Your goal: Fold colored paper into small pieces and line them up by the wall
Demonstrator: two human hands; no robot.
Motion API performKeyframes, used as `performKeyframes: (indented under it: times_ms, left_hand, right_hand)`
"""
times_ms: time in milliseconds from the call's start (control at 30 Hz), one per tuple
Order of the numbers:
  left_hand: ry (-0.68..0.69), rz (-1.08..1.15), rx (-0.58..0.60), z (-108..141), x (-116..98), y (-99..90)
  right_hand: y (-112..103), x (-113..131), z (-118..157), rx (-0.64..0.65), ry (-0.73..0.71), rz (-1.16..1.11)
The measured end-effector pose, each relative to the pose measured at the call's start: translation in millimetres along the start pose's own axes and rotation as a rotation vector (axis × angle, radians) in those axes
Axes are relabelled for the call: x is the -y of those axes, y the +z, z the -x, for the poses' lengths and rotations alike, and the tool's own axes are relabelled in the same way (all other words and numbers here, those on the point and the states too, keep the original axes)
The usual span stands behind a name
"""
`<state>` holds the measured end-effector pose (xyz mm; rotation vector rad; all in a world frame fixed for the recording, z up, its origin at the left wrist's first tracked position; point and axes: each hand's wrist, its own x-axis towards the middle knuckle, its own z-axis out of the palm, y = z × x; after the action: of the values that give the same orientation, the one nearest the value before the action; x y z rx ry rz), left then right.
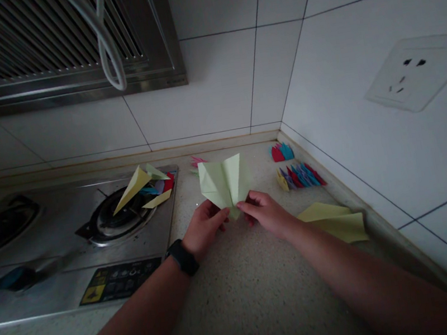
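Note:
A pale green sheet of folded paper (214, 182) is held up over the counter, its two upper flaps spread apart along a centre crease. My left hand (207, 220) pinches its lower left edge between thumb and fingers, and a dark watch sits on that wrist. On the opposite side my right hand (265, 211) grips the lower right edge in the same way. Both thumbs lie close to the pointed bottom of the paper. The fingertips behind the sheet are partly hidden.
Yellowish folded paper (334, 223) lies by the right wall. Behind it stand a row of small coloured folded papers (299, 176) and a red and blue pair (281, 152). More folded paper (135, 187) rests on the gas stove (66, 272). A range hood (66, 82) overhangs the left.

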<state>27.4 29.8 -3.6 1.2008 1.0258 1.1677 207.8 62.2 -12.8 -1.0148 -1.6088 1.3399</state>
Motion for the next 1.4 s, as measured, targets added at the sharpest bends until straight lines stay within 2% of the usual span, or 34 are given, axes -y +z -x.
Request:
performKeyframes:
  times_ms: [400, 1133, 1400]
  left_hand:
    - [0.022, 0.005, 0.014, 0.5, 1.7, -1.9]
    - [0.038, -0.016, 0.04, 0.8, 1.6, -1.9]
    - [0.007, -0.035, 0.043, 1.0, 0.4, -1.5]
  right_hand:
    - [-2.1, 5.6, 0.6, 0.041, 0.015, -0.111]
    - [-2.5, 3.5, 1.1, 0.084, 0.031, -0.156]
    - [-2.0, 2.0, 1.2, 0.117, 0.007, -0.085]
